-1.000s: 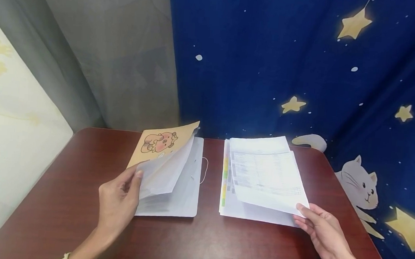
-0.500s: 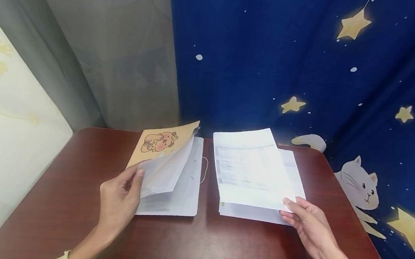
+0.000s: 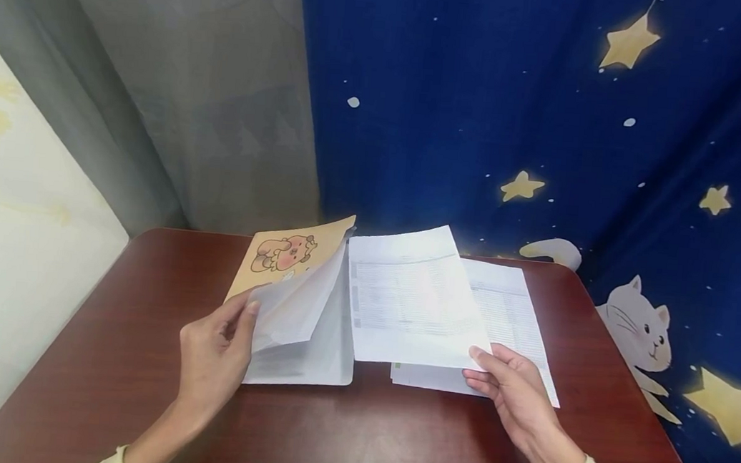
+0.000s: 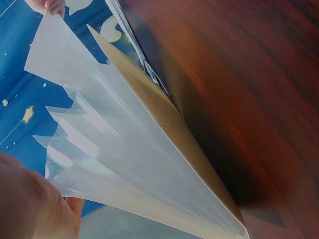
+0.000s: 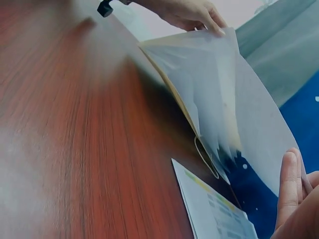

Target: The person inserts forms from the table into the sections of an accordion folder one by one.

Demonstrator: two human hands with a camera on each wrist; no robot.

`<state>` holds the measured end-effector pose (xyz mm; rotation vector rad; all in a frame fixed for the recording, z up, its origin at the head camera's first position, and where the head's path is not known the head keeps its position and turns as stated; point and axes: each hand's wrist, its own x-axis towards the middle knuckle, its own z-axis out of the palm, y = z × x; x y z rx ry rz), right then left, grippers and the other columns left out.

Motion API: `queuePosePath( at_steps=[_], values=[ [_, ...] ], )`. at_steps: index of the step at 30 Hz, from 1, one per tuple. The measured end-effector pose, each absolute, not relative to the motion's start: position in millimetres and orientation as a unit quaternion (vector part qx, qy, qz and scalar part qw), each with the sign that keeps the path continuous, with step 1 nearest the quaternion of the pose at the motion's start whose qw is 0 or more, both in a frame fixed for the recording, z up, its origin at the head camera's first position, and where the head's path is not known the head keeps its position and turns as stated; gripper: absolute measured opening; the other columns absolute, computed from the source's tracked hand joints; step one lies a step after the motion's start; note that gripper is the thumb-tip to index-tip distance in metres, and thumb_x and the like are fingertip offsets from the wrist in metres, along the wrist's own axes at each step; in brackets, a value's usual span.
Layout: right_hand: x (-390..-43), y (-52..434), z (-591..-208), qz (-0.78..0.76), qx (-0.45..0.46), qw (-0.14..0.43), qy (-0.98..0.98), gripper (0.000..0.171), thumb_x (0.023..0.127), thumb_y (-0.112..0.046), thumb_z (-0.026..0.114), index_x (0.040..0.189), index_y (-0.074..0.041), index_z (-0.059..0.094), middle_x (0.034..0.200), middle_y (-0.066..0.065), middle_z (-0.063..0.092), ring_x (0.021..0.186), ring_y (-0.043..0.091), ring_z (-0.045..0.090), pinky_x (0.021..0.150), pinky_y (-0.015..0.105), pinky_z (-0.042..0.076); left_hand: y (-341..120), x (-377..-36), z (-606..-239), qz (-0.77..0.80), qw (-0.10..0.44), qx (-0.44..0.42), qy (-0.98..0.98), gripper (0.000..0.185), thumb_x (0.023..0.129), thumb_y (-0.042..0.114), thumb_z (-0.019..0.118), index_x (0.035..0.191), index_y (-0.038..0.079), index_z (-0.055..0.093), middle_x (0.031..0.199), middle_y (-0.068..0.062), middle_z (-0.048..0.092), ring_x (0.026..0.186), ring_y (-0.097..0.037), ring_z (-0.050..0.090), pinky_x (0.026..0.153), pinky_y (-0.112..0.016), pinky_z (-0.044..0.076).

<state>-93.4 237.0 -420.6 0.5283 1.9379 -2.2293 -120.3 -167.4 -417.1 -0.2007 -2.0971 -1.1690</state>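
On the dark red table an expanding folder lies near the far edge, left of the middle. Its tan cover, printed with a cartoon figure, is lifted and tilts up away from the person. The left hand grips the near left corner of the raised cover and the first clear pockets, thumb curled against the sheets, so the pockets fan open; the left wrist view shows them spread apart like leaves, with the tan cover behind them.

The right hand pinches the near right corner of a printed sheet, thumb on top and fingers beneath. The sheet is held just above the table, and its left edge overlaps the open folder's right side. It carries rows of small grey print, too fine to read.

Under and to the right of that sheet, a stack of papers lies flat on the table toward the far right corner, with coloured tabs showing at its near left edge.

An elastic loop from the folder lies on the table between folder and stack in the right wrist view.

Behind the table hang a blue curtain with stars and a cat and a grey curtain.
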Motion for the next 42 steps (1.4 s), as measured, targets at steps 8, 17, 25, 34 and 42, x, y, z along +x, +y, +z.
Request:
queuePosePath(
  at_steps=[8,17,25,34,42],
  values=[
    [-102.8,219.5,-421.9,-0.74,0.178,0.073,0.644,0.028,0.103,-0.013,0.067,0.124,0.002,0.058,0.093,-0.004,0.077,0.081,0.013,0.078,0.08,0.027,0.064,-165.7,-121.4,-417.0,-0.453,0.355,-0.078,-0.814,0.023,0.096,-0.002,0.072,0.114,0.007,0.082,0.092,-0.012,0.082,0.067,0.008,0.054,0.063,-0.008,0.042],
    [-111.7,205.6,-423.2,-0.75,0.171,0.073,0.635,0.021,0.102,-0.01,0.066,0.118,0.002,0.061,0.091,-0.003,0.078,0.078,0.013,0.077,0.079,0.028,0.064,-164.5,-122.0,-417.9,-0.449,0.357,-0.076,-0.815,0.022,0.096,-0.001,0.072,0.113,0.008,0.082,0.09,-0.012,0.082,0.066,0.007,0.054,0.061,-0.009,0.042],
    [-118.8,193.6,-420.6,-0.749,0.162,0.075,0.638,0.03,0.101,-0.011,0.069,0.125,0.006,0.063,0.09,-0.001,0.08,0.074,0.012,0.077,0.079,0.028,0.064,-164.6,-120.9,-418.4,-0.446,0.355,-0.07,-0.819,0.021,0.096,0.0,0.072,0.113,0.007,0.082,0.092,-0.012,0.082,0.066,0.007,0.053,0.06,-0.009,0.041],
    [-121.1,175.0,-415.8,-0.741,0.143,0.061,0.653,0.035,0.102,-0.013,0.068,0.129,0.009,0.061,0.093,0.004,0.082,0.075,0.017,0.078,0.079,0.032,0.065,-165.2,-119.2,-419.4,-0.452,0.35,-0.067,-0.818,0.022,0.096,0.0,0.072,0.114,0.008,0.082,0.094,-0.013,0.082,0.068,0.009,0.055,0.061,-0.008,0.042],
    [-119.7,154.9,-419.7,-0.74,0.139,0.045,0.657,0.027,0.102,-0.01,0.067,0.123,0.006,0.065,0.093,0.01,0.082,0.071,0.019,0.078,0.075,0.034,0.065,-164.0,-119.9,-421.2,-0.463,0.353,-0.081,-0.809,0.022,0.095,-0.002,0.072,0.113,0.007,0.082,0.083,-0.011,0.08,0.06,0.006,0.049,0.051,-0.013,0.037]
  ],
)
